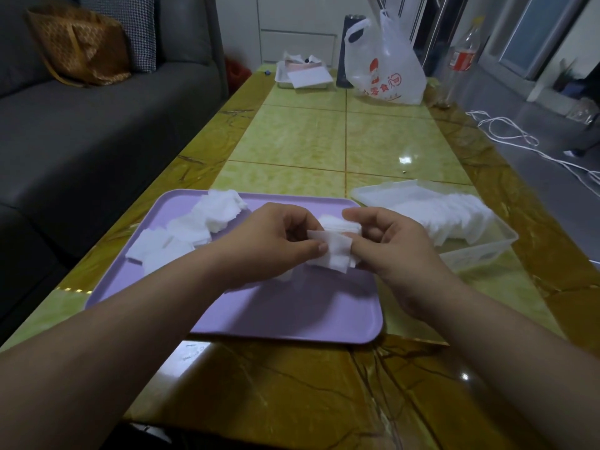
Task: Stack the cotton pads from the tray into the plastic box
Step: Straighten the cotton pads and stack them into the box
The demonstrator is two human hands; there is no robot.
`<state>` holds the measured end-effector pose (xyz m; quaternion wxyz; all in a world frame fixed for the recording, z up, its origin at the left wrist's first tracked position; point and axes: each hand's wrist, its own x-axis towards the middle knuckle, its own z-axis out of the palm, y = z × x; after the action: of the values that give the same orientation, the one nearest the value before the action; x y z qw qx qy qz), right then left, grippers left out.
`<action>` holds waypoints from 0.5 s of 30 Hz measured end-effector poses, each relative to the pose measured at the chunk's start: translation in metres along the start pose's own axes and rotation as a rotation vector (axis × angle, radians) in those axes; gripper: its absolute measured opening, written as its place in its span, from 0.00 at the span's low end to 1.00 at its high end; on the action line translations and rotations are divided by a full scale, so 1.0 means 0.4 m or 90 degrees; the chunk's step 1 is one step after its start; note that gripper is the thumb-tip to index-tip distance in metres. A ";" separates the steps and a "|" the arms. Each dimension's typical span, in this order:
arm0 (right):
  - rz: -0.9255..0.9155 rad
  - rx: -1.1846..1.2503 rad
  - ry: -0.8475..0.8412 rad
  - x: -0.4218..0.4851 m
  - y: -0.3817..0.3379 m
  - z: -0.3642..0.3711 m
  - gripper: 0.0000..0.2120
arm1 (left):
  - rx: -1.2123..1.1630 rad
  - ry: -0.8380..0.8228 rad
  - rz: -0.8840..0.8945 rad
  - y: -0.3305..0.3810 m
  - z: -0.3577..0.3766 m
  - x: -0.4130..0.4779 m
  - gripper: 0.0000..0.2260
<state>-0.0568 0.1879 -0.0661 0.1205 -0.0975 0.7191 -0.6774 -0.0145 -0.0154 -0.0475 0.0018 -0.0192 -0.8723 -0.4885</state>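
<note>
**Fig.** A small bundle of cotton pads (337, 246) is held just above the right part of the purple tray (292, 313) and is pinched at both ends. Its left edge is taken between the thumb and fingers of the left hand (276, 241), its right edge between those of the right hand (396, 251). The bundle is unevenly aligned: the front pad is tilted and sits lower than the rest.

The plastic box (480, 251) lies to the right of the bundle, just beside the tray's right edge, so the right hand is the nearer to it. Much of the box is filled by a leaning row of pads (448, 216), set along its long axis, which runs from far left to near right. Some free space appears to be left at the near end.

The coming move is judged to turn on a short carry to the right, with the bundle turned so that its faces match the row. More loose pads (191, 228) lie heaped on the tray's far left part. Tray and box are borne by a green-tiled table (308, 141).
</note>
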 end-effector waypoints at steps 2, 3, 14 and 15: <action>0.003 0.008 -0.006 -0.002 -0.003 0.003 0.16 | 0.014 0.017 -0.001 -0.003 0.003 0.000 0.02; 0.003 0.010 -0.008 -0.003 -0.003 0.005 0.16 | 0.016 0.026 -0.002 -0.003 0.005 0.000 0.03; 0.021 0.043 0.006 -0.006 -0.008 0.015 0.12 | -0.071 0.050 -0.047 0.000 0.029 0.003 0.07; 0.025 0.050 0.011 -0.006 -0.009 0.017 0.12 | -0.075 0.054 -0.052 -0.001 0.031 0.004 0.08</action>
<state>-0.0524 0.1820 -0.0629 0.1312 -0.0727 0.6946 -0.7036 -0.0161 -0.0052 -0.0544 0.0177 0.0367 -0.8414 -0.5389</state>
